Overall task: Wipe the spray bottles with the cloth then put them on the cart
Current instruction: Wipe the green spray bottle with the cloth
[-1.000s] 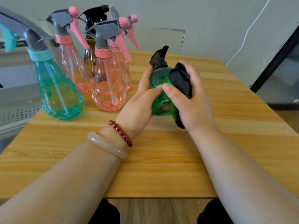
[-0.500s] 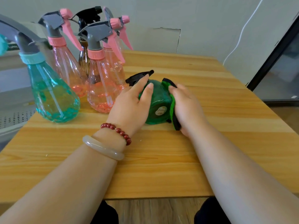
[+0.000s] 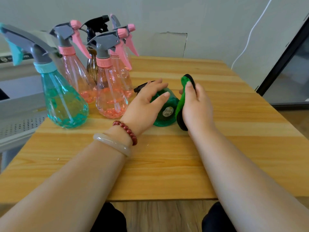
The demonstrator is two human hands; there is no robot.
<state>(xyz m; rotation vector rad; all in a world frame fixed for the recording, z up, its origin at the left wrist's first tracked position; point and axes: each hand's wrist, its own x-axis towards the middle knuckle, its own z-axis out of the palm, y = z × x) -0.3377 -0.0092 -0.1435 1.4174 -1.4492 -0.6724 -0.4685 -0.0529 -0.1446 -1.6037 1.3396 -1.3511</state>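
Note:
A small green spray bottle (image 3: 165, 113) lies on its side on the wooden table (image 3: 167, 164), its base with a round label facing me and its black nozzle pointing left. My left hand (image 3: 147, 104) rests on top of it with fingers nearly straight. My right hand (image 3: 194, 104) grips a green and black cloth (image 3: 181, 101) just right of the bottle's base. A teal spray bottle (image 3: 63, 97), three pink spray bottles (image 3: 110, 91) and a brown bottle with a black head (image 3: 92, 67) stand at the table's left rear.
A grey perforated cart (image 3: 18, 121) stands left of the table. A white cable (image 3: 250, 32) runs down the wall at the back right. A dark glass door frame (image 3: 284, 61) is at the right.
The green bottle went from upright in both hands to lying on its side on the table. My right hand has pulled the cloth slightly off the bottle to the right.

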